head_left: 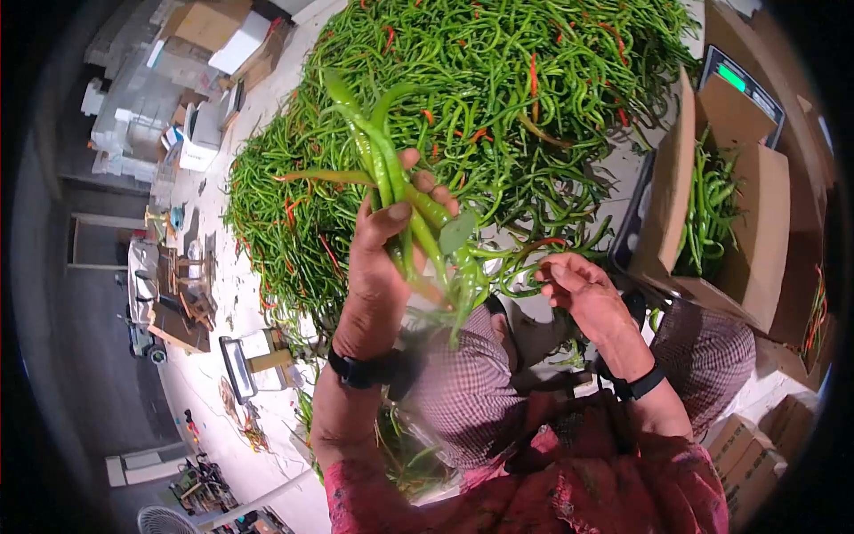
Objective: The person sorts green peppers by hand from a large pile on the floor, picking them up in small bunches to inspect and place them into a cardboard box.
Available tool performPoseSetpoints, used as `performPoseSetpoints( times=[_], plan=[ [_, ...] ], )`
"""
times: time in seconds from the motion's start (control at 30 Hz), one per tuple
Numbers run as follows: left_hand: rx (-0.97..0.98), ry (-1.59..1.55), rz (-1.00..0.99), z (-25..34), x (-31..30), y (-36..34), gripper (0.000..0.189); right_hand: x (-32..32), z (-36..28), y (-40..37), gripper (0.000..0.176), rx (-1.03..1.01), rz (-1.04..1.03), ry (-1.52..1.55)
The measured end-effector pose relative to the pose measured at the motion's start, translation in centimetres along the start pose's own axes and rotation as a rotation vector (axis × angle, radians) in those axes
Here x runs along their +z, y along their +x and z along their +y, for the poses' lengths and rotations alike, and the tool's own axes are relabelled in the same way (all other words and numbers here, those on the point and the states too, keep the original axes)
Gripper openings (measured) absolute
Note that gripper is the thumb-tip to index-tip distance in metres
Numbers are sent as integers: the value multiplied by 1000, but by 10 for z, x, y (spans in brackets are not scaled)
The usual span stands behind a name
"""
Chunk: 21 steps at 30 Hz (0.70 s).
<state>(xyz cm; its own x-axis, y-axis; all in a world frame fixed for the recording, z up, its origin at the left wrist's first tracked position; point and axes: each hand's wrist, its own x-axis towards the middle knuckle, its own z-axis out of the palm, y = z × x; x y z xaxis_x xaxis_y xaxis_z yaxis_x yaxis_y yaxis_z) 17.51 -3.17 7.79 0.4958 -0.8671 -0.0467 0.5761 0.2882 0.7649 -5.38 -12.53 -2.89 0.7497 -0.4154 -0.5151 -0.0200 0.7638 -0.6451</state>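
My left hand (382, 245) is closed around a bunch of long green chili peppers (385, 160), held up in front of the heap. One pepper in the bunch is paler, with a reddish tip pointing left. Below the palm, the lower ends of the bunch are blurred. To the right, my right hand (583, 289) has its fingers curled in towards the thumb, close to a few green peppers at the edge of the heap (480, 89). Whether a pepper is pinched in those fingertips is hard to make out. Red peppers are scattered through the heap.
An open cardboard box (756, 240) with green peppers (709, 209) inside stands at the right, near a scale with a lit green display (732, 77). More cartons (743, 445) lie at lower right. Boxes (209, 27) and a fan (166, 521) are on the left.
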Motion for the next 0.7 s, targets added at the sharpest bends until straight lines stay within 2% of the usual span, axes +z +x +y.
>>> performPoseSetpoints(
  times=[0.07, 0.13, 0.17, 0.27, 0.33, 0.4, 0.47, 0.57, 0.67, 0.7],
  plan=[
    [-28, -3, -30, 3, 18, -8, 64, 16, -15, -19, 22, -30, -37, -33],
    [-38, 64, -101, 2, 35, -16, 66, 29, -28, -38, 22, -121, -211, -23],
    [-34, 69, -79, -2, 44, -22, 67, 35, -34, -49, 24, -138, -224, 3],
    [-53, 33, -61, -23, 59, -36, 69, 46, -50, -70, 27, -254, -208, -99],
    [-47, -21, -85, -44, 63, -46, 67, 48, -58, -79, 24, -269, -135, -115],
    [-74, -16, -17, -64, 66, -58, 66, 38, -52, -77, 16, -335, -96, -298],
    [-62, -108, -25, -78, 66, -70, 65, 28, -49, -77, 10, -441, -27, -261],
    [-52, -257, 3, -93, 61, -87, 65, 13, -55, -86, 10, -394, 55, -82],
    [-53, -270, 30, -103, 51, -99, 65, 1, -48, -102, 18, -188, 29, -265],
    [-49, -325, 6, -108, 49, -102, 66, -1, -40, -106, 20, -197, -49, -350]
  ],
)
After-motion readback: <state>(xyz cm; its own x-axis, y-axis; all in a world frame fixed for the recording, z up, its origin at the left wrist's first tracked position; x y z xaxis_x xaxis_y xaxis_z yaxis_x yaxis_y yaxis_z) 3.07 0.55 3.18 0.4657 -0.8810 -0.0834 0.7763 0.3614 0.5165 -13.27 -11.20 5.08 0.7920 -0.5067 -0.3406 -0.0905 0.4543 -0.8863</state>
